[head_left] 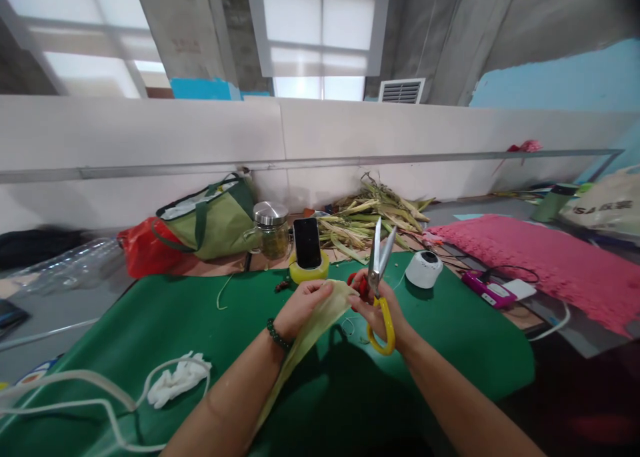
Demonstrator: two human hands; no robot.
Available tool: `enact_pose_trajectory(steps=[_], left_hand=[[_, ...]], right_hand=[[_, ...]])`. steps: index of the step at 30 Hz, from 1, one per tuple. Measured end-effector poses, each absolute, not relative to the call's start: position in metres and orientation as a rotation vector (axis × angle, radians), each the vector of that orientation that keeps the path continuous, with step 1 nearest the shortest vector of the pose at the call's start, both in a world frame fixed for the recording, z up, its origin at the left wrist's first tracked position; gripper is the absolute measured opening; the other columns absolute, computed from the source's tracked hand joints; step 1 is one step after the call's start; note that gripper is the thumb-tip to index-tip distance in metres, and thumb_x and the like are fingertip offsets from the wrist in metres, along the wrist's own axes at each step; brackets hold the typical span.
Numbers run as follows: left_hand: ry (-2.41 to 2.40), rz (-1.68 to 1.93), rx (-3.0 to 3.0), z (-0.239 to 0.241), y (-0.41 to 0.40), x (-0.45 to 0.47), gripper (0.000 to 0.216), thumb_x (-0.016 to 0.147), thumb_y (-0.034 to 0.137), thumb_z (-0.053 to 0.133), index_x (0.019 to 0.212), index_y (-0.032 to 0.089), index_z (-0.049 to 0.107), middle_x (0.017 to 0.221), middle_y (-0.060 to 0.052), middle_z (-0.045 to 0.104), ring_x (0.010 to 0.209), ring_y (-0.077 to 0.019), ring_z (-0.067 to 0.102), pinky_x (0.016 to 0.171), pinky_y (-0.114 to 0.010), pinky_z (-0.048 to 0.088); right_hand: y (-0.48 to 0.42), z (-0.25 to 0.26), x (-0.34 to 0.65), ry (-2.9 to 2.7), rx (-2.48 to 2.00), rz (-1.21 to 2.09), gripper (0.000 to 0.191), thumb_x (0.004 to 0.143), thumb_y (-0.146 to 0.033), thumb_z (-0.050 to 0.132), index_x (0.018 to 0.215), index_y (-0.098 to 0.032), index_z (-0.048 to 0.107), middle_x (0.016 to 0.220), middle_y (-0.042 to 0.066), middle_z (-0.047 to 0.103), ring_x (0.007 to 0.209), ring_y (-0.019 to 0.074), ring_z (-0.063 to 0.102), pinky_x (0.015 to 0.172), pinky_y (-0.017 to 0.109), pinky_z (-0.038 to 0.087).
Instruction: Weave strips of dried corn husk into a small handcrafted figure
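My left hand (301, 308) grips a long pale-green strip of corn husk (317, 322) near its upper end, and the strip trails down past my left wrist. My right hand (387, 305) pinches the husk's other side and also carries scissors (375, 263). Their blades point up and stand slightly apart. A yellow handle loop hangs below the fingers, and a red loop shows beside them. Both hands are close together above a green mat (240, 350). Fine pale thread (349, 325) lies beneath them.
Behind the hands are a phone (307, 243) propped on a yellow tape roll (309, 270), a glass jar (273, 233), and a pile of dry husks (370, 213). A white thread spool (424, 269) stands right. Crumpled tissue (180, 380) and a white cable (75, 377) lie left.
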State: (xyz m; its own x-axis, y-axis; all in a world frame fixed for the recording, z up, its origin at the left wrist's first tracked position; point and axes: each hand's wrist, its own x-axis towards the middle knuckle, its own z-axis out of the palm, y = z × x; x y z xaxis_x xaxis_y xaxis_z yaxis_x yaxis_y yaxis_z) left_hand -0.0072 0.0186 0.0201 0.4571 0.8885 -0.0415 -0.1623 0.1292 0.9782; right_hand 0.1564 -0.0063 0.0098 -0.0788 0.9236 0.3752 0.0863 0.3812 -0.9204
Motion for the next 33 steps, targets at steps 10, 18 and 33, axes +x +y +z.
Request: enact_pose_trajectory(steps=[10,18,33], left_hand=[[0.707,0.822,1.110,0.023,0.010,0.000,0.061,0.072,0.068,0.054,0.077,0.009,0.067,0.066,-0.009,0.066,0.055,-0.0158,0.056,0.053,-0.026,0.040],[0.938,0.940,1.235,0.023,0.017,-0.008,0.046,0.056,0.055,0.075,0.054,0.012,0.058,0.049,0.002,0.047,0.045,-0.0067,0.036,0.045,-0.022,0.025],[0.987,0.762,1.249,0.028,0.021,-0.017,0.034,0.053,0.039,0.078,0.056,0.013,0.057,0.049,0.003,0.049,0.043,-0.0066,0.040,0.043,-0.021,0.029]], right_hand=[[-0.009,0.010,0.165,-1.243,-0.679,1.294,0.035,0.070,-0.033,0.072,0.090,-0.024,0.045,0.069,-0.005,0.049,0.059,0.0105,0.053,0.057,0.025,0.048],[-0.010,0.012,0.165,-1.293,-0.846,1.343,0.033,0.069,-0.034,0.074,0.082,-0.021,0.046,0.064,-0.006,0.048,0.052,0.0083,0.049,0.047,0.022,0.042],[-0.026,0.012,0.214,-1.693,-0.955,1.133,0.053,0.073,-0.067,0.056,0.101,-0.023,0.044,0.091,0.006,0.058,0.076,0.0180,0.057,0.062,0.030,0.048]])
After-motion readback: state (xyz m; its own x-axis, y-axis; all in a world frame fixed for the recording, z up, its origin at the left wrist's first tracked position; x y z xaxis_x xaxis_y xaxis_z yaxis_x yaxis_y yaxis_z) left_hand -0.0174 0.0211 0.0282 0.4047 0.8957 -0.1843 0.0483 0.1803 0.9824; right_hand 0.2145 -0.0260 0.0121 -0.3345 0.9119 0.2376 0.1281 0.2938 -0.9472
